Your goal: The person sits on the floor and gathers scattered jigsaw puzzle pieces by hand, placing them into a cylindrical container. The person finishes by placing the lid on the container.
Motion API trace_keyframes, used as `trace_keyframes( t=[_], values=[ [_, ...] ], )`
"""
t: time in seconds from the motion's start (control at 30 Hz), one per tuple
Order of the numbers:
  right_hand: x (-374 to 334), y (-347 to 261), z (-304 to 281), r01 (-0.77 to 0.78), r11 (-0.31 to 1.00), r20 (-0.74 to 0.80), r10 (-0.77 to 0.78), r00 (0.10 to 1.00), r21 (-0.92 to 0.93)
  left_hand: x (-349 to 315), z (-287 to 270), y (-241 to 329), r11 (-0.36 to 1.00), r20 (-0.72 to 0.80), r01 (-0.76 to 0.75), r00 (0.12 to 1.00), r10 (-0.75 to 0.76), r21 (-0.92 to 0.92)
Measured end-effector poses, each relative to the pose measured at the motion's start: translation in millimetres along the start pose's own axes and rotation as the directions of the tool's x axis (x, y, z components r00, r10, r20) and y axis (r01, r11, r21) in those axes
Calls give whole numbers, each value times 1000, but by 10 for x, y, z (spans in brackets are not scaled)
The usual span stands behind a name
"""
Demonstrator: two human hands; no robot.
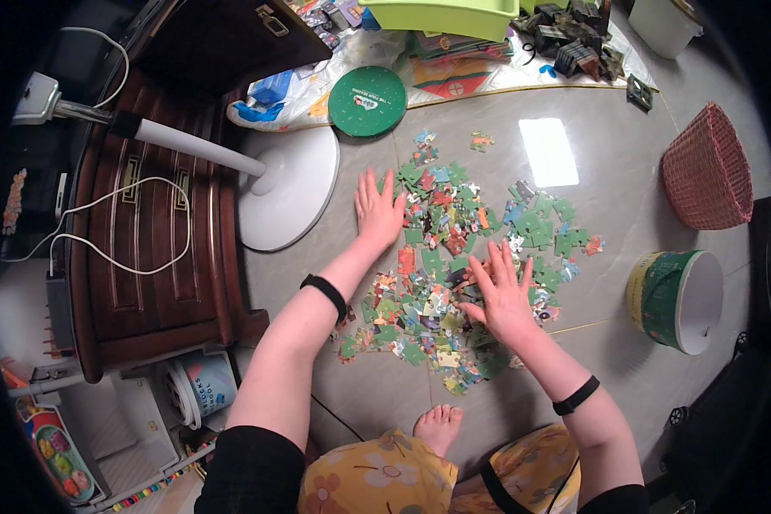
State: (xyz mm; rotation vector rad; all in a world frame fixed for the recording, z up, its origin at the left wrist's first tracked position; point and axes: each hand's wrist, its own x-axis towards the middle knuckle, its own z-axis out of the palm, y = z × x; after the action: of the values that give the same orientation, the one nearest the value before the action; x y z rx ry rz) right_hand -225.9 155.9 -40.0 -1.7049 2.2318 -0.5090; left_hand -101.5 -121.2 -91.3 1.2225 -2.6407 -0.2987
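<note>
Loose jigsaw puzzle pieces [433, 295], many of them green, lie in a spread-out heap on the grey tiled floor. My left hand [379, 207] rests at the upper left edge of the heap, fingers stretched out and pointing away from me. Over the right part of the heap is my right hand [503, 295], palm down with its fingers spread. Neither hand grips a piece. Some pieces are hidden under my right hand. Both wrists wear a black band.
A round green lid [367, 101] lies beyond the heap. The white lamp base [291, 193] stands left, beside a dark wooden cabinet [158, 223]. At right are an open round tub [660, 295] and a red woven basket [707, 171]. A light green bin [441, 17] is at the back.
</note>
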Motion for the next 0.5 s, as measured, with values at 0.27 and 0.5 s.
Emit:
trace_keyframes(
  t=[0.27,0.5],
  values=[
    [-85,103,-117,-55,998,-1,55,998,-10,99,198,-397,957,-206,273,935,-288,-97],
    [-55,43,-32,-30,998,20,31,999,-49,-408,-69,-815,959,186,-172,974,131,225]
  ],
)
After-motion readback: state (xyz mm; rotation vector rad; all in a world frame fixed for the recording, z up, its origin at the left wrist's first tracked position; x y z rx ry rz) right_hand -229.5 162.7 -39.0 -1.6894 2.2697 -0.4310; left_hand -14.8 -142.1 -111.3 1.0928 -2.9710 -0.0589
